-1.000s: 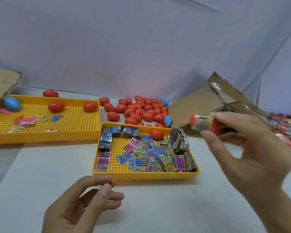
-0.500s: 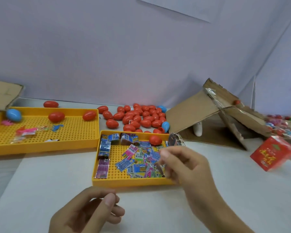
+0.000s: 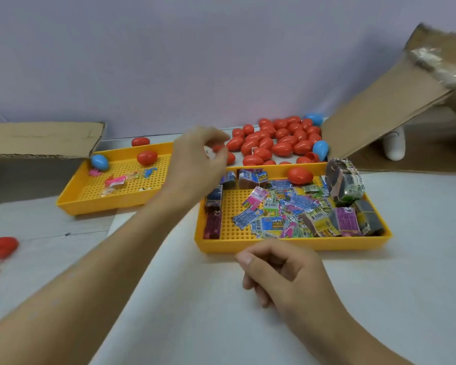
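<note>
The left hand (image 3: pixel 195 162) is stretched forward over the gap between two yellow perforated trays, its fingers curved in a claw with the tips at a red plastic egg (image 3: pixel 218 148) on the near left edge of the pile of red eggs (image 3: pixel 277 139). The hand hides most of that egg, so I cannot tell whether the fingers have closed on it or only touch it. The pile lies on the white table (image 3: pixel 195 299) just behind the right tray (image 3: pixel 300 245), with a blue egg (image 3: pixel 320 149) at its right side, next to an open cardboard box (image 3: pixel 379 122). The right hand (image 3: pixel 284 270) hovers just in front of the right tray's near rim, its fingers curled inward and the thumb laid against the index finger. Whether it holds anything cannot be seen. The right tray is strewn with small folded printed leaflets (image 3: pixel 274 212), plus a banded bundle of leaflets (image 3: pixel 345 184) and one red egg (image 3: pixel 299 175) at its far side. The left tray (image 3: pixel 103 206) holds a blue egg (image 3: pixel 99 162), a red egg (image 3: pixel 147 157) and a few small bagged toys (image 3: pixel 115 181).
</note>
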`<state>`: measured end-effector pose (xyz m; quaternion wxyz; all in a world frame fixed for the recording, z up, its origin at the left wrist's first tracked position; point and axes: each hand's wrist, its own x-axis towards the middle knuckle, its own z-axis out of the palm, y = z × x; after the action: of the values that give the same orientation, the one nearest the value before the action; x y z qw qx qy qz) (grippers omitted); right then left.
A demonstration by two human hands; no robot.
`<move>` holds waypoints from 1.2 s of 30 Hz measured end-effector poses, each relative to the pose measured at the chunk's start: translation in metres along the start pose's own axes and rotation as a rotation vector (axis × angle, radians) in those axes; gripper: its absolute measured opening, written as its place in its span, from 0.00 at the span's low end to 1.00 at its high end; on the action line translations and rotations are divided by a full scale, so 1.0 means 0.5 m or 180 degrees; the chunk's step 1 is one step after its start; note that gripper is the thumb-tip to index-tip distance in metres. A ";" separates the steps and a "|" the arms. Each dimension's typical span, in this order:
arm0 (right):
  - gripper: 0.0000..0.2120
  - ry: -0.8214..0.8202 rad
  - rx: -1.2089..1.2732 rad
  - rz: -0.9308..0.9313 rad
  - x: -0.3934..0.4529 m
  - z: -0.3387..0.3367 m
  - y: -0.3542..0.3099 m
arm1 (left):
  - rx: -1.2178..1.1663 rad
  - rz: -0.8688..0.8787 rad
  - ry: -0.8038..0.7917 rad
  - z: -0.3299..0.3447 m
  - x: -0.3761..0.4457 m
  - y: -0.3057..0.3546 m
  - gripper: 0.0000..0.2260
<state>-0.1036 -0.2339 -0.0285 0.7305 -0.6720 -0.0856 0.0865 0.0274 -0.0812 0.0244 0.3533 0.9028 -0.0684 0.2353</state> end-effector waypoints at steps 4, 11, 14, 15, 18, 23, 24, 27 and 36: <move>0.06 0.0023 0.0149 0.0117 0.005 -0.012 0.000 | 0.1348 -0.0619 -0.1146 0.082 0.128 -0.045 0.13; 0.08 -0.0061 0.0264 0.0085 0.008 -0.021 -0.004 | 0.1313 -0.0032 -0.0331 0.087 0.105 -0.040 0.15; 0.08 -0.0001 0.0342 0.0049 0.009 -0.019 -0.007 | -0.0149 0.0192 -0.0331 0.033 0.040 0.005 0.14; 0.09 0.0043 0.0422 0.0079 0.011 -0.017 -0.008 | -0.0689 0.0129 -0.0370 0.012 0.007 0.020 0.14; 0.15 0.0164 0.0775 0.0257 0.013 -0.012 -0.017 | -0.1898 -0.0177 -0.0380 -0.043 -0.113 0.051 0.17; 0.20 0.0107 0.0756 0.0271 0.005 -0.006 -0.031 | -0.2529 -0.0712 -0.0599 -0.066 -0.285 0.046 0.17; 0.20 0.0062 0.0629 0.0267 0.001 -0.006 -0.033 | -0.2546 -0.0746 -0.0638 -0.064 -0.306 0.040 0.17; 0.18 -0.0063 0.0099 0.0299 -0.013 -0.005 -0.039 | -0.2614 -0.0930 -0.0590 -0.062 -0.334 0.028 0.18; 0.17 -0.0279 -0.0043 0.0711 -0.035 -0.016 -0.047 | -0.2666 -0.0791 -0.0687 -0.062 -0.341 0.019 0.17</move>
<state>-0.1183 -0.2477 -0.0060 0.7073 -0.6778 -0.0427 0.1960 -0.1371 -0.0747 -0.0305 0.7047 0.7027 -0.0852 0.0476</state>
